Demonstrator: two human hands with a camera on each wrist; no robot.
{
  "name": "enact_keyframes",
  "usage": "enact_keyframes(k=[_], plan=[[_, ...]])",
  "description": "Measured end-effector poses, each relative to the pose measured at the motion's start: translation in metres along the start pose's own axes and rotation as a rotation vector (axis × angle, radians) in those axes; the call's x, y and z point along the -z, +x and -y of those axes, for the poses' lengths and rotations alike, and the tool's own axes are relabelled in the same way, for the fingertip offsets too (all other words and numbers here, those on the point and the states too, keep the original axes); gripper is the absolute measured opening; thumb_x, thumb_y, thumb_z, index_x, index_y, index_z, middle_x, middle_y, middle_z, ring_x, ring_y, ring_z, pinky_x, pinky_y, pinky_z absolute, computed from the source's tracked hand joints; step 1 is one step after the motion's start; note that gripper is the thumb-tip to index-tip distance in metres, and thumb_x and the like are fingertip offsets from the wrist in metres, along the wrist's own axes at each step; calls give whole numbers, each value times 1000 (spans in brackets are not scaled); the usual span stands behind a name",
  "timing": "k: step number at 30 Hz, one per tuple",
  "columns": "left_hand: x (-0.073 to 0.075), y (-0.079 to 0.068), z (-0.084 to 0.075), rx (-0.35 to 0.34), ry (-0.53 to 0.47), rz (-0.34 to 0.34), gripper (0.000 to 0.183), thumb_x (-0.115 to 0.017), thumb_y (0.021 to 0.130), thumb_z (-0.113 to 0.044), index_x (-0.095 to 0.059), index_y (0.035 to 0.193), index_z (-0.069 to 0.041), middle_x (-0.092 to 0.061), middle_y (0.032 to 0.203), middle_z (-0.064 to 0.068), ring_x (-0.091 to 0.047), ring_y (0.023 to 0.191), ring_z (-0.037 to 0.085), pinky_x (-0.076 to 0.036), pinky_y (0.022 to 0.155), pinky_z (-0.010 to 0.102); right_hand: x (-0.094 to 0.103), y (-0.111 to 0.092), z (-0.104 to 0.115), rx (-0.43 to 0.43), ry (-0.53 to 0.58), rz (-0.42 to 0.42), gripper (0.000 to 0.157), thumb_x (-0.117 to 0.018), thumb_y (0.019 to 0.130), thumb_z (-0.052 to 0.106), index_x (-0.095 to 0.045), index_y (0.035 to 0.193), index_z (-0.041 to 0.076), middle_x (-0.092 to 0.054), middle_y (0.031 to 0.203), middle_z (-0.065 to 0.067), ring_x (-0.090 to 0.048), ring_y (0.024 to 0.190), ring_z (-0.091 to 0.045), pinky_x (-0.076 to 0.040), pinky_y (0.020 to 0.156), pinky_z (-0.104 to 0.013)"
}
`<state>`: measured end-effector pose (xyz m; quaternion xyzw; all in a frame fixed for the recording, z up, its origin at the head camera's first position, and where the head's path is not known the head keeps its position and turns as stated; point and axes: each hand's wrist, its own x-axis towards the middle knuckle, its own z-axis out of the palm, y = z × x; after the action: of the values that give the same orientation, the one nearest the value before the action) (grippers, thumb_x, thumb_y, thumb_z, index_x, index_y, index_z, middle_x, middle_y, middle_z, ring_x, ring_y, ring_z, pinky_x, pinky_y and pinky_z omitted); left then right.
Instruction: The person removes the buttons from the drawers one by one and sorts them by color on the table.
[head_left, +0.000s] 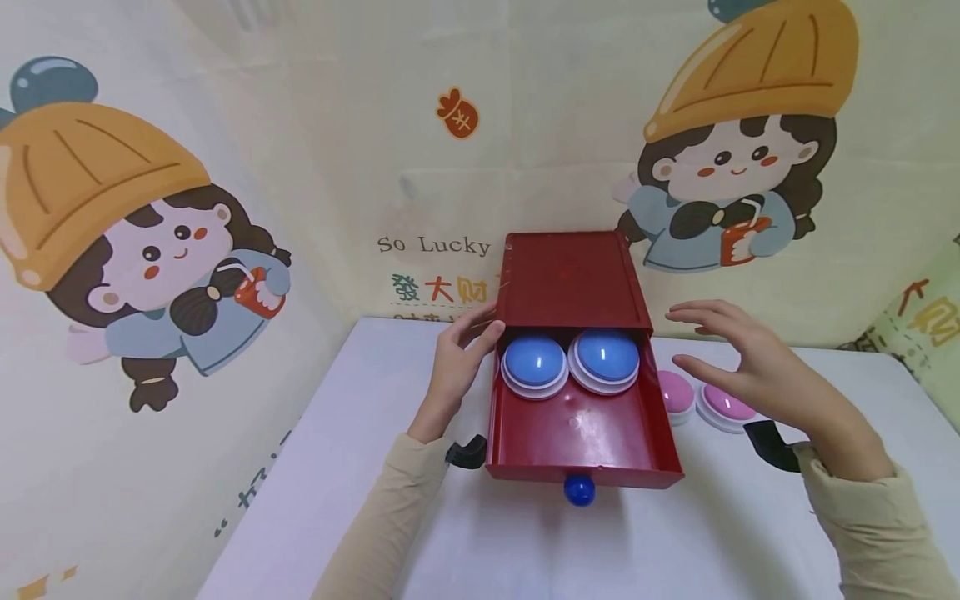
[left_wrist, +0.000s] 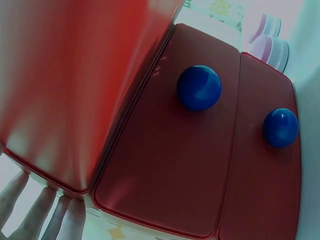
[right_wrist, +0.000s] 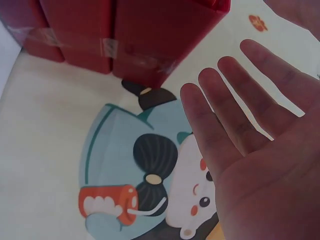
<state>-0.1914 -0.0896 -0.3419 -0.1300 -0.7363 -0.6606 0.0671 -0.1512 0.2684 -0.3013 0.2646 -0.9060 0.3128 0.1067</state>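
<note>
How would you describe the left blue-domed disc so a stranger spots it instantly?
On the white table stands a red cabinet with its top drawer pulled out. At the drawer's back, the left blue-domed disc sits beside a matching twin. It is nearer the left hand; the twin lies toward the pink-domed discs outside.

Creased cream wall coverings point(head_left: 360, 183) printed with orange-hatted cartoon figures point(head_left: 150, 233) rise behind a white table point(head_left: 375, 392).

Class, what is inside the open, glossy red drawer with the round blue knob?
Two round, blue-domed discs with white bases sit side by side in the drawer. Its far end is covered by the red plastic cabinet, so anything deeper is hidden.
</note>
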Motion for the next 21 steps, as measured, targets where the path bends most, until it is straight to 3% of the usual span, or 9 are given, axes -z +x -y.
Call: enact_keyframes(k=[12,21], plan=[[-1,-2,-3,15,4,-8,43,-64,97,-20,-58,139,-9,-61,135,10,-57,124,26,-55,97,38,2,6,16,12,-4,18,63,-80,84,16,-53,141,14,-48,142,-14,-56,116,-37,-48,79,-11],[-1,-2,-4,7,14,-9,43,-64,97,-20,-58,138,-9,-61,134,10,-58,123,25,-55,97,37,-1,12,31,15,31,34,60,-79,84,15,-55,139,15,-48,143,-12,-50,124,-35,-49,80,-12]])
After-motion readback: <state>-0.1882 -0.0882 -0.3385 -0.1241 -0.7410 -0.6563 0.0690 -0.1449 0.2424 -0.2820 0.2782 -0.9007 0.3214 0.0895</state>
